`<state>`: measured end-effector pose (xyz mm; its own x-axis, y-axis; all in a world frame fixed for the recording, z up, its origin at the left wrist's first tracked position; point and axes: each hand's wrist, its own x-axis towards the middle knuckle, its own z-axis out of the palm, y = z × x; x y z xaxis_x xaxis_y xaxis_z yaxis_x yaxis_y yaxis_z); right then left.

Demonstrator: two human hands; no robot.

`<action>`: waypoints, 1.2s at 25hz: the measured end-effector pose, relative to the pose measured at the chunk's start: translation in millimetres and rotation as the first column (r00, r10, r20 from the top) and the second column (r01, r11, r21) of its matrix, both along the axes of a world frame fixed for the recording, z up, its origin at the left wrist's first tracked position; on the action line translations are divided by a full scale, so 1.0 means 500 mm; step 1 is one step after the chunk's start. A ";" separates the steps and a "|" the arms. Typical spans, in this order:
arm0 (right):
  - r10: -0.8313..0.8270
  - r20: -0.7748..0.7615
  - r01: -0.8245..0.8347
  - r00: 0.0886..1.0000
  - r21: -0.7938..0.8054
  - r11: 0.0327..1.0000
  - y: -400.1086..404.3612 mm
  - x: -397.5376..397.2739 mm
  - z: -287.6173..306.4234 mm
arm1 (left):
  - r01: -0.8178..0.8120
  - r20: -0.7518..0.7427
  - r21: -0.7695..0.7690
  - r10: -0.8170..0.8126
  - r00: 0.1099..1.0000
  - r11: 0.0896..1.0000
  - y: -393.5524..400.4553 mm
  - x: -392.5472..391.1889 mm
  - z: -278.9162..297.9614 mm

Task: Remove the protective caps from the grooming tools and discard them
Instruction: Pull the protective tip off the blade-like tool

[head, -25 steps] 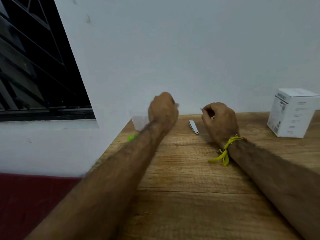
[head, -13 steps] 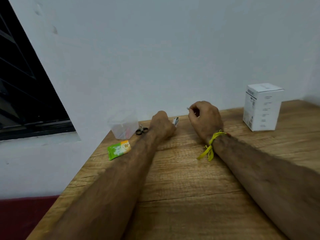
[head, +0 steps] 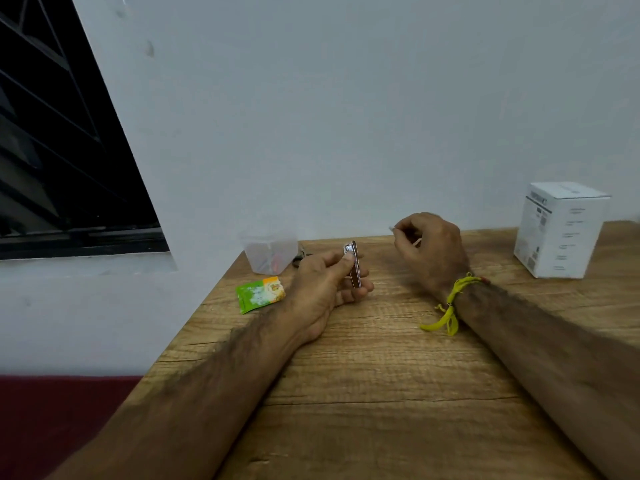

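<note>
1. Holding the nail clipper [head: 354, 265] upright in your left hand [head: 323, 285], thumb against one side and fingers curled behind the lower end; keep that pinch low so the top end stays bare.
2. Your right hand [head: 431, 249] is curled round a thin stick-like tool [head: 404, 235]; one pale tip pokes out to the left past the knuckles, an orange bit shows by the thumb. Can't tell whether a cap sits on either end, too small.
3. Clipper's far end has a shiny round bit; whether that is a cap or just metal is unclear from here. Judgement: look closer before pulling.
4. If a cap is there, free two right fingers, or set the stick down first; a full hand makes a weak pull.
5. Pull straight along the clipper's length, no twisting sideways, left hand braced on the table [head: 381, 375].
6. Hands are apart, clipper to the left and slightly nearer you than the stick; bring them together over the table so a dropped cap lands on wood, not off the left edge.
7. Clear tub [head: 268, 252] stands at the far left corner against the wall, just beyond your left hand; small scissors [head: 300, 258] lie beside it, mostly hidden by the hand.
8. Green packet [head: 260, 294] lies flat left of your left wrist; white box [head: 561, 233] stands far right, well apart.
9. Discard spot isn't evident; the tub is my guess, nearest container.
</note>
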<state>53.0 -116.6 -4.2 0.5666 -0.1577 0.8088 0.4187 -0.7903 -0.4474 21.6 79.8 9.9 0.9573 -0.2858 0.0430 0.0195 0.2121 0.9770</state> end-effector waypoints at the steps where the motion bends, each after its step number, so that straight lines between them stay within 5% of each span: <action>1: 0.015 0.000 -0.015 1.000 0.006 1.000 0.004 0.000 0.000 | 0.007 0.016 -0.001 -0.007 1.000 1.000 0.000 0.005 -0.002; 6: 0.109 -0.079 -0.087 0.991 0.243 0.966 0.021 -0.002 0.005 | -0.030 0.055 -0.011 0.030 0.998 0.999 0.008 0.020 -0.005; 12: 0.367 -0.162 -0.233 0.916 0.528 0.816 0.052 -0.021 0.017 | -0.097 0.061 -0.047 0.100 0.993 0.994 0.014 0.028 -0.006; 21: 0.599 -0.212 -0.300 0.772 0.709 0.639 0.086 -0.027 0.019 | -0.196 0.037 -0.077 0.199 0.979 0.978 0.027 0.040 -0.001; 30: 0.675 -0.267 -0.323 0.687 0.721 0.613 0.105 -0.030 0.011 | -0.267 0.065 -0.047 0.270 0.961 0.962 0.030 0.060 -0.017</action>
